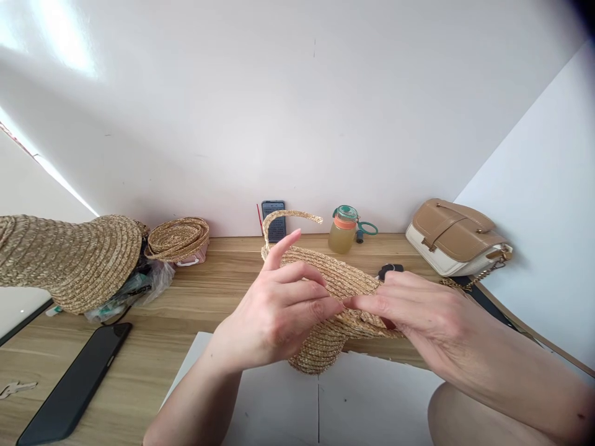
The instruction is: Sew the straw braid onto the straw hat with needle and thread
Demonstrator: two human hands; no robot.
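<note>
Between my hands is a straw hat (320, 347) made of sewn braid rows, held tilted above the white board. A loose end of straw braid (292, 214) curls up from its far left edge. My left hand (279, 310) pinches the near edge of the hat, its index finger raised. From the other side my right hand (427, 310) grips the same edge, and the fingertips of both hands meet at the middle. Whatever lies right under the fingertips is too small to make out.
Stacked straw hats (97, 260) stand at the left, beside a coil of straw braid (179, 238). A black phone (77, 384) lies front left near scissors (17, 388). Along the wall are a propped phone (277, 232), a bottle (343, 232) and a handbag (453, 235). A white board (372, 396) lies in front.
</note>
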